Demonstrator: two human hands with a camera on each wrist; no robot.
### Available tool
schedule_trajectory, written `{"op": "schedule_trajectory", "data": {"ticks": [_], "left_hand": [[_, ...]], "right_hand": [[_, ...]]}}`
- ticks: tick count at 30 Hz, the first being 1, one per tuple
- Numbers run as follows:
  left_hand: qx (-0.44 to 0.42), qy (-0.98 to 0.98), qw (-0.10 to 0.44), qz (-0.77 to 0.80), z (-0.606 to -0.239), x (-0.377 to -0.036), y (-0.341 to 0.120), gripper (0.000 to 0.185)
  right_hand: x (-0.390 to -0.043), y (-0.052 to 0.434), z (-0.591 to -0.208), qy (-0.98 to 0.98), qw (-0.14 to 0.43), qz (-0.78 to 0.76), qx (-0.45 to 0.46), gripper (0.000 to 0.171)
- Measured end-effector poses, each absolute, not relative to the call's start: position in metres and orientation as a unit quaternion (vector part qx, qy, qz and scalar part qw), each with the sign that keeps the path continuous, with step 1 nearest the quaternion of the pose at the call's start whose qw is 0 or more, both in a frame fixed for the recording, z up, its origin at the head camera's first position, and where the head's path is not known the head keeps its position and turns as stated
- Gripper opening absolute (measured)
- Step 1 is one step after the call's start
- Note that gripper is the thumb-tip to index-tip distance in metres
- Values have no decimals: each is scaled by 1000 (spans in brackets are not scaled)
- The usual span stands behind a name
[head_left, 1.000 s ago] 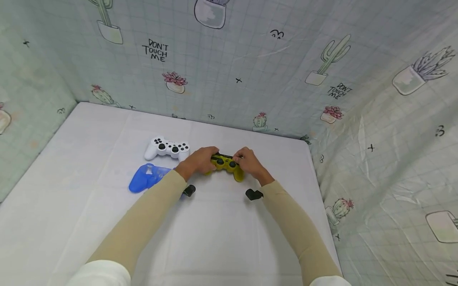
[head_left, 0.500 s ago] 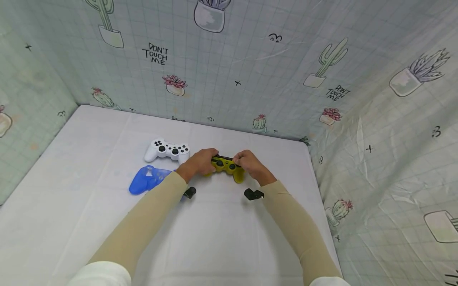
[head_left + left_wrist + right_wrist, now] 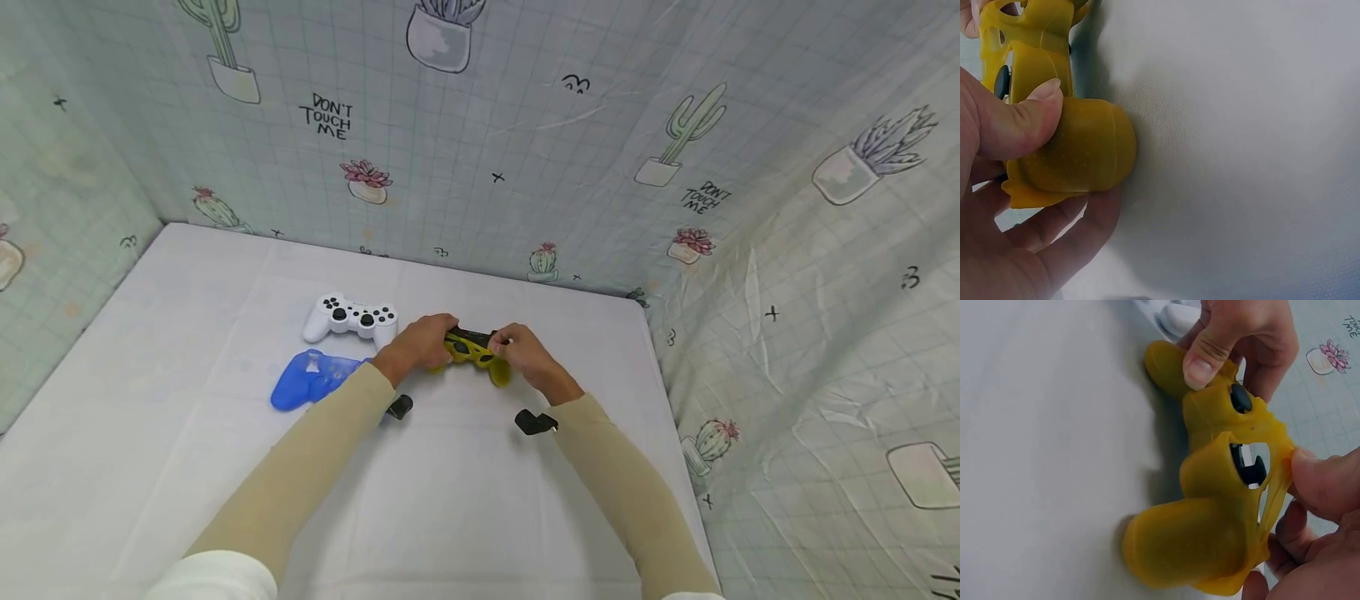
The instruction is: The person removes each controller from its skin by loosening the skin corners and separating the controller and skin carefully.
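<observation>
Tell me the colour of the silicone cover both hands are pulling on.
Yellow: the silicone cover is translucent yellow over a black controller, clearest in the right wrist view.

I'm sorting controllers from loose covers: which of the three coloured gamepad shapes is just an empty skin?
The blue skin, lying flat and see-through beside the left sleeve. The white controller is bare, and the yellow-covered controller shows black parts inside.

matt rubbery yellow cover [image 3: 1210,512], woven tablecloth [image 3: 1241,156]
</observation>
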State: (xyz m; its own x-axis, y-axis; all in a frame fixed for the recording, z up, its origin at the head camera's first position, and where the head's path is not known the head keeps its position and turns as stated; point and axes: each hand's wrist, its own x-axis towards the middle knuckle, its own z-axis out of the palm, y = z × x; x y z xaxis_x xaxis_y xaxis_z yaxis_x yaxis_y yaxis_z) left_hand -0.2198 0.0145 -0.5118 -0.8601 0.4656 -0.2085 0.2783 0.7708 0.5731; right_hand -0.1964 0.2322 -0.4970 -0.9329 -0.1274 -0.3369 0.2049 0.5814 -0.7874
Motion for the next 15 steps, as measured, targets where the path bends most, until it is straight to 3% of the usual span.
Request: {"op": "schedule_trajectory", "data": {"ticks": [15], "left_hand": [[220,926,169,255,-513,-219,14,73]], "right_hand": [[-172,235,-521,928,64,-351,-107,15]]}}
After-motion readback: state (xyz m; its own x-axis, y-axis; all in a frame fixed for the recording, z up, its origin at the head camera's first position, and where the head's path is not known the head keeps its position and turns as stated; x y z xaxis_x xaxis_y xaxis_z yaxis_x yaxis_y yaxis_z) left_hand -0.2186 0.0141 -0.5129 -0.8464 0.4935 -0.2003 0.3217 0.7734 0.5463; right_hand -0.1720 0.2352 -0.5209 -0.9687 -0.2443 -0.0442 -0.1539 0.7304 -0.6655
